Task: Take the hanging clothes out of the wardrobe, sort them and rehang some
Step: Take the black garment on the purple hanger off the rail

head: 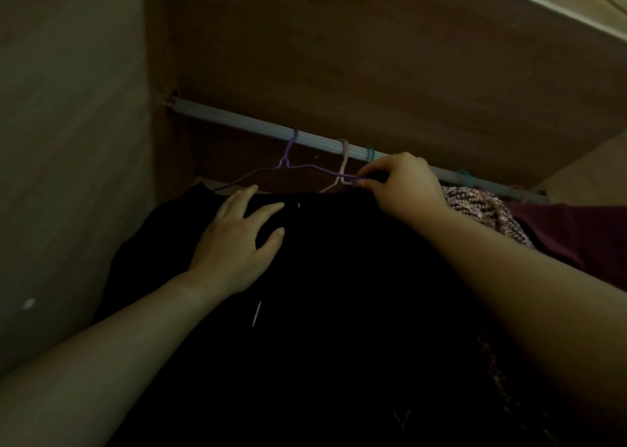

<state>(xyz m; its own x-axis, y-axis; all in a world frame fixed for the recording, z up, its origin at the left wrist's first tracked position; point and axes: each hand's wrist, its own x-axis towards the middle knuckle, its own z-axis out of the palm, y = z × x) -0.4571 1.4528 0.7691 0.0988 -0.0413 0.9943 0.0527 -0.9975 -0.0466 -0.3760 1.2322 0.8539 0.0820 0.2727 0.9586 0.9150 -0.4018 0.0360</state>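
Inside a dim wooden wardrobe a grey rail (237, 120) runs from upper left to lower right. A purple wire hanger (288, 161) hangs on it, with a pink hanger (344, 161) just to its right. A black garment (339, 294) fills the lower middle under both hangers. My left hand (237, 239) lies flat on the black garment's top, fingers spread. My right hand (400, 183) pinches the right end of the purple hanger where it crosses the pink one.
Two teal hanger hooks (369, 153) (463, 176) sit further right on the rail. A speckled pink knit garment (481, 209) and a maroon garment (570, 229) hang at the right. The wardrobe's side wall (68, 141) is close on the left.
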